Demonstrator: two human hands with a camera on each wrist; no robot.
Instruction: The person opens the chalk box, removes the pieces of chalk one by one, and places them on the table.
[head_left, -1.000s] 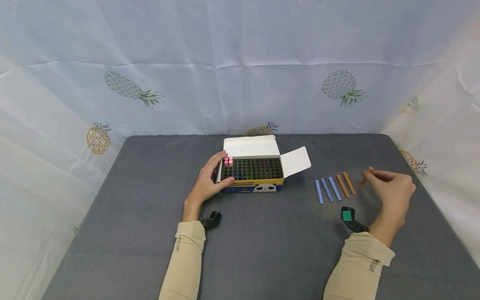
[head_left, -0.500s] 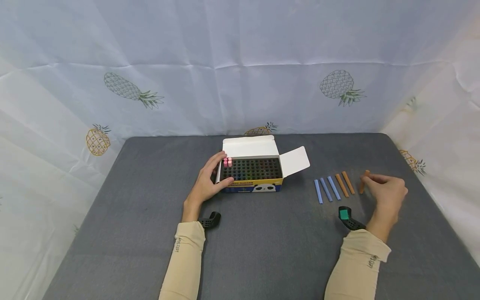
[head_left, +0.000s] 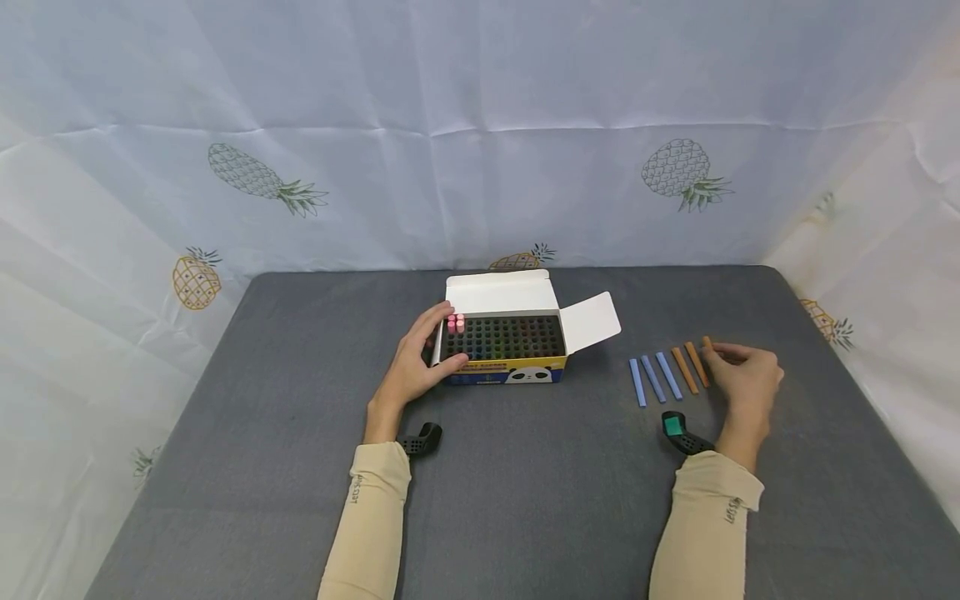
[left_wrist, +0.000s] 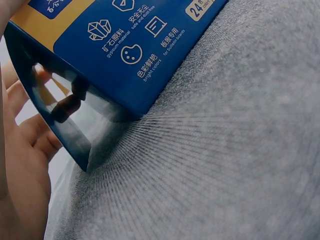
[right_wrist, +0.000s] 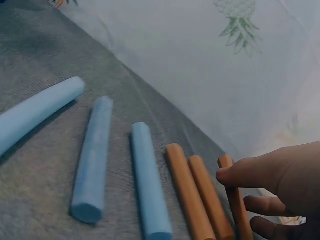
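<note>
My left hand (head_left: 408,367) holds the left end of an open chalk box (head_left: 487,377), thumb at the front edge and fingers at the back corner. In the left wrist view its fingers (left_wrist: 37,137) show behind the box's dark side flap (left_wrist: 77,145). Several pink chalks (head_left: 456,323) stand in the holed insert at its back left. My right hand (head_left: 746,383) pinches an orange chalk stick (right_wrist: 239,210), tilted, just right of two orange chalks (right_wrist: 190,195) lying on the table. Three blue chalks (right_wrist: 95,160) lie to their left.
The grey table (head_left: 540,483) has a white pineapple-print cloth (head_left: 480,183) hanging behind it and at both sides. The box's white lid (head_left: 502,292) stands open at the back, and a side flap (head_left: 591,322) sticks out to the right.
My right hand has moved left with the orange chalk, bringing it close beside the other two orange chalks. My left hand stays at the box.
</note>
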